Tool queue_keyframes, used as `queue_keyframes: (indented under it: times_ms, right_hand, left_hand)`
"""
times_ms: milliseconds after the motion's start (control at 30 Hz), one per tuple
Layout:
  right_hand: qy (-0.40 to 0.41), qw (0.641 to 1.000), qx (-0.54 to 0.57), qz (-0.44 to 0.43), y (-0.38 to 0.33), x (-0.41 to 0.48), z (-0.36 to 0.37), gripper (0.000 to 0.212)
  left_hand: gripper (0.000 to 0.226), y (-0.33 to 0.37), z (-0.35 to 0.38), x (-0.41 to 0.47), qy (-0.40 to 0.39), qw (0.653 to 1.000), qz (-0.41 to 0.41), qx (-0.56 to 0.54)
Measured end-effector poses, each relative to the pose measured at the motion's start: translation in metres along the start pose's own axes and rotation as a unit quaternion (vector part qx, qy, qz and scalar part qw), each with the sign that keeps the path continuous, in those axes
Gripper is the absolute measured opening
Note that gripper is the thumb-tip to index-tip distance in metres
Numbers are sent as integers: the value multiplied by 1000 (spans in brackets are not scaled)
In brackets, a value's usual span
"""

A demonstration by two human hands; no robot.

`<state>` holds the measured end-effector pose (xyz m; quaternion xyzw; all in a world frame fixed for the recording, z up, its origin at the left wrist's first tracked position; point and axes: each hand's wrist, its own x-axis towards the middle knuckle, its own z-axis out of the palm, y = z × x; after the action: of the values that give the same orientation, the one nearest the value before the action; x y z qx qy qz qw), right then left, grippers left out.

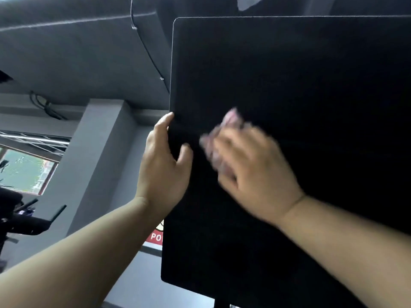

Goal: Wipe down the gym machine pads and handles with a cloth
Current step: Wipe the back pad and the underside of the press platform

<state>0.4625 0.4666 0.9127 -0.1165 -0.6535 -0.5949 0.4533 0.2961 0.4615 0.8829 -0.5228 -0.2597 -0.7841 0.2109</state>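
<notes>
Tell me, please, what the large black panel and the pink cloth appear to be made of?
Black panel: smooth, matte and flat, with a thin pale edge line; plastic, glass or vinyl, unclear. Pink cloth: soft fabric, judging by its crumpled bunching, though blurred.

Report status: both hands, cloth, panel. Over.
Left hand grips black panel at its left edge. Right hand, blurred, holds pink cloth against the panel face. Nothing blocking the face.
</notes>
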Motion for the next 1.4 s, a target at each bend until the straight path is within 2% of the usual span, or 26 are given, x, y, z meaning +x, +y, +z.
queue_keyframes:
  times_ms: [67, 100, 133, 200, 233, 300, 400, 500, 567, 633, 700, 767, 833, 867, 933, 1033, 1100, 1200, 1300, 1367, 1400]
  right_hand:
    - [-40, 996, 0, -75, -12, -18, 7, 36]
    - [-35, 995, -1, -93, -10, -11, 5, 35]
    - [-5, 996, -3, -86, -4, 3, 0, 38]
    - [94, 995, -25, -6, 11, 44, -14, 44]
    - [133, 990, -38, 33, 21, 63, -20, 38]
    - [135, 988, -28, 65, 23, 76, -17, 33]
    - [57, 998, 35, -17, -8, 43, 16, 37]
    - [-3, 994, 57, -95, -16, 41, 16, 36]
    - [46, 996, 32, -74, -3, 71, 3, 39]
    - [126, 992, 9, -1, 7, 100, -4, 33]
    - [143, 989, 25, 40, -2, 99, 7, 29]
    - [94, 994, 63, 8, -24, 71, 29, 24]
    - [34, 993, 89, -63, -45, 40, 47, 20]
    - [2, 992, 87, -95, -48, 35, 49, 18]
    - [8, 992, 64, -107, -35, 57, 40, 20]
    - [124, 992, 13, 8, -5, 108, 10, 31]
    - [142, 989, 15, 33, -4, 112, 12, 34]
    - [57, 995, 81, -19, -41, 60, 47, 37]
    - [-16, 990, 89, -112, -59, 21, 61, 27]
    - [21, 990, 75, -118, -46, 39, 50, 26]
    - [62, 993, 54, -85, -39, 55, 42, 26]
  left_hand:
    - [40, 10, -2, 7, 13, 995, -88, -36]
    - [33, 13, -2, 11, 9, 991, -117, -56]
    - [25, 12, -3, 16, -2, 986, -143, -89]
    - [13, 11, -6, 24, -41, 973, -166, -153]
    - [22, 10, -8, 26, -58, 968, -172, -170]
    - [42, 9, -13, 25, -77, 949, -218, -215]
    - [48, 11, -23, 28, -126, 917, -263, -274]
    - [48, 14, -31, 32, -161, 897, -276, -306]
    - [50, 12, -32, 34, -173, 893, -276, -309]
    - [55, 6, -34, 36, -180, 885, -284, -321]
    - [62, -1, -34, 36, -178, 862, -301, -367]
    - [63, -5, -34, 36, -175, 843, -305, -407]
    - [58, -6, -33, 37, -179, 836, -298, -425]
    - [56, -6, -34, 37, -183, 834, -298, -427]
    - [57, -8, -34, 38, -197, 845, -289, -404]
    - [62, -14, -34, 40, -203, 848, -285, -398]
    - [64, -19, -35, 41, -202, 840, -288, -412]
    - [70, -28, -34, 30, -222, 846, -294, -386]
    - [57, -37, -34, 2, -233, 866, -320, -307]
    - [59, -40, -37, -8, -242, 857, -340, -302]
    - [64, -41, -38, -8, -249, 856, -345, -294]
